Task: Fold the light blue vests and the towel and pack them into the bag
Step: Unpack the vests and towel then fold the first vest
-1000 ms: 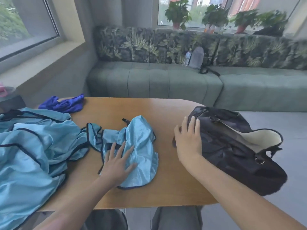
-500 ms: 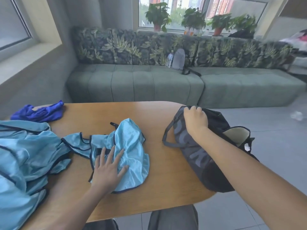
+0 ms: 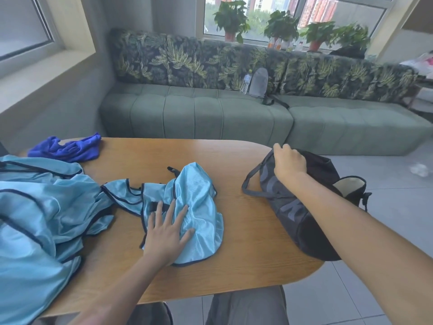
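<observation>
Right hand (image 3: 289, 164) now curled, gripping dark fabric bag (image 3: 304, 207) top (earlier flat); left hand (image 3: 167, 233) flat, pressing folded light blue mesh vest (image 3: 199, 202).

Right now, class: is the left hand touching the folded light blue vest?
Touching. The head view shows the left hand lying flat, fingers spread, on the folded light blue vest, with no gap.

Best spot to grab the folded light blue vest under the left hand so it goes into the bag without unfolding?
Probably take the folded vest at its rounded near-right edge, coming in from the right, the bag's side. That edge lies free on the table with nothing beside it, while the left hand lies flat on the left part and straps trail off left toward the vest pile.
</observation>
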Tool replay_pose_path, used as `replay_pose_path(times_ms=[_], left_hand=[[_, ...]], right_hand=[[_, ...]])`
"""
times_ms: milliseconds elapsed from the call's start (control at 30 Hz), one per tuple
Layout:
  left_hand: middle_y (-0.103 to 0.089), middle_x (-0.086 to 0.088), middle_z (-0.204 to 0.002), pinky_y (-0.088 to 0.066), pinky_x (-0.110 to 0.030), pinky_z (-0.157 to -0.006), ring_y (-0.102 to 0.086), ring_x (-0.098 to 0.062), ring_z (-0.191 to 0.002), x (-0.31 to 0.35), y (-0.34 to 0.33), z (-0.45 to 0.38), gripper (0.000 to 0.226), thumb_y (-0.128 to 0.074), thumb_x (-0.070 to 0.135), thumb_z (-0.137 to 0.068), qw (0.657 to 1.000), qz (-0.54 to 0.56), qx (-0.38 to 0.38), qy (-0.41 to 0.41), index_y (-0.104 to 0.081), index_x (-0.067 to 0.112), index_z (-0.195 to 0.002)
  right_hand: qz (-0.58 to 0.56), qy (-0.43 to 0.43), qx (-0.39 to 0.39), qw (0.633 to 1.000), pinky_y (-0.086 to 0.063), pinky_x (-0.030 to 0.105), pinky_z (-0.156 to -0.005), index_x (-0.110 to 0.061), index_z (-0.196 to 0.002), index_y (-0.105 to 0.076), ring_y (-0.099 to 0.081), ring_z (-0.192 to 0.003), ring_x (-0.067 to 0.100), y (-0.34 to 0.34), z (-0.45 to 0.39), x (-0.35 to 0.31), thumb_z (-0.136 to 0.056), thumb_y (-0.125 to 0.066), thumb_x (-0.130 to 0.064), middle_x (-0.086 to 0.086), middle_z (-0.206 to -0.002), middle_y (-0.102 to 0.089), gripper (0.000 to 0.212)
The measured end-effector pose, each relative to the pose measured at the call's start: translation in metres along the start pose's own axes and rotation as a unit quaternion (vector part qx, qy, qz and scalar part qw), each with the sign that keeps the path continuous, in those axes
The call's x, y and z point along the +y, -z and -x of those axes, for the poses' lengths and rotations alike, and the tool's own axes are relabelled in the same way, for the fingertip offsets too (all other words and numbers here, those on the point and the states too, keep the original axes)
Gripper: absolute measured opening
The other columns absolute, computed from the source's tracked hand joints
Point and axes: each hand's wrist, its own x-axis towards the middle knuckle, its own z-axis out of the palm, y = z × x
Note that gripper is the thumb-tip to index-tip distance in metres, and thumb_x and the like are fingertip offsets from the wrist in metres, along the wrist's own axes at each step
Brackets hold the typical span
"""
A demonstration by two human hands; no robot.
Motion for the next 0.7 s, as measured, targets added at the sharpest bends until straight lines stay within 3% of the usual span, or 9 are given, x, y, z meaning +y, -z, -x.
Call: replay_pose_path(times_ms=[100,200,267,333,400,467,567,633,700], left_hand=[[0.016,0.004,-0.170,0.003,-0.054,-0.126,0.028,-0.031,-0.152,-0.003,0.002,0.001,0.076,-0.009,0.077,-0.095,1.000,-0.003,-0.009,-0.013,0.007,0.043,-0.161],[0.018,0.003,-0.169,0.004,-0.053,-0.126,0.029,-0.031,-0.152,-0.008,0.004,0.001,0.074,-0.009,0.077,-0.096,0.999,-0.009,-0.016,-0.029,0.009,0.044,-0.160],[0.017,0.003,-0.169,0.005,-0.053,-0.125,0.029,-0.032,-0.152,-0.012,0.004,0.002,0.074,-0.009,0.077,-0.096,0.999,-0.010,-0.016,-0.038,0.010,0.045,-0.159],[0.015,0.003,-0.169,0.004,-0.054,-0.125,0.026,-0.032,-0.153,-0.014,0.004,0.002,0.075,-0.010,0.078,-0.095,0.999,-0.001,-0.009,-0.046,0.008,0.045,-0.160],[0.015,0.005,-0.169,0.005,-0.053,-0.125,0.025,-0.031,-0.154,-0.015,0.005,0.002,0.075,-0.012,0.078,-0.096,0.999,0.008,-0.011,-0.049,0.006,0.045,-0.160],[0.012,0.010,-0.169,0.006,-0.050,-0.126,0.023,-0.026,-0.155,-0.016,0.008,0.003,0.075,-0.018,0.076,-0.097,0.998,0.040,-0.017,-0.055,0.000,0.042,-0.162],[-0.021,0.016,-0.167,-0.003,-0.041,-0.127,0.007,-0.013,-0.157,-0.024,0.021,0.007,0.065,-0.037,0.064,-0.102,0.982,0.174,-0.003,-0.068,-0.027,0.036,-0.160],[-0.046,0.016,-0.153,-0.013,-0.037,-0.125,-0.005,-0.006,-0.155,-0.031,0.029,0.015,0.053,-0.046,0.052,-0.104,0.967,0.246,0.014,-0.065,-0.042,0.033,-0.154],[-0.057,0.012,-0.140,-0.022,-0.033,-0.122,-0.017,-0.004,-0.152,-0.037,0.036,0.023,0.047,-0.052,0.041,-0.104,0.955,0.289,0.021,-0.064,-0.047,0.031,-0.150]], right_hand=[[0.075,-0.043,-0.017,0.996,-0.043,0.042,-0.083,-0.017,-0.130,-0.044,-0.053,-0.115,0.035,-0.002,0.003,-0.005,-0.087,-0.070,-0.022,0.012,-0.126,-0.051,0.050],[0.099,-0.021,0.028,0.995,-0.043,0.045,-0.092,-0.018,-0.130,-0.049,-0.047,-0.118,0.034,0.001,0.010,-0.027,-0.090,-0.067,-0.038,0.012,-0.131,-0.048,0.048],[0.029,0.062,0.032,0.997,-0.043,0.047,-0.097,-0.014,-0.128,-0.053,-0.046,-0.121,0.036,-0.003,0.022,-0.055,-0.095,-0.060,-0.043,0.013,-0.133,-0.050,0.045],[-0.052,0.155,0.010,0.986,-0.036,0.047,-0.111,-0.016,-0.139,-0.051,-0.039,-0.135,0.034,-0.013,0.047,-0.091,-0.098,-0.055,-0.043,0.011,-0.146,-0.046,0.049],[-0.139,0.219,-0.043,0.965,-0.024,0.043,-0.121,-0.019,-0.150,-0.043,-0.028,-0.147,0.026,-0.028,0.079,-0.127,-0.102,-0.052,-0.042,0.005,-0.157,-0.038,0.054],[-0.187,0.247,-0.097,0.946,-0.022,0.040,-0.123,-0.022,-0.153,-0.039,-0.023,-0.150,0.018,-0.049,0.109,-0.156,-0.104,-0.047,-0.041,0.000,-0.161,-0.033,0.053],[-0.262,0.222,-0.105,0.933,-0.027,0.029,-0.118,-0.023,-0.147,-0.048,-0.031,-0.143,0.011,-0.084,0.139,-0.177,-0.106,-0.046,-0.037,-0.008,-0.151,-0.043,0.043],[-0.310,0.180,-0.089,0.929,-0.035,0.025,-0.108,-0.021,-0.132,-0.058,-0.041,-0.130,0.009,-0.100,0.147,-0.178,-0.105,-0.050,-0.033,-0.011,-0.135,-0.052,0.031],[-0.349,0.143,-0.071,0.923,-0.044,0.027,-0.098,-0.018,-0.116,-0.064,-0.049,-0.115,0.008,-0.109,0.151,-0.179,-0.103,-0.055,-0.028,-0.012,-0.117,-0.056,0.019]])
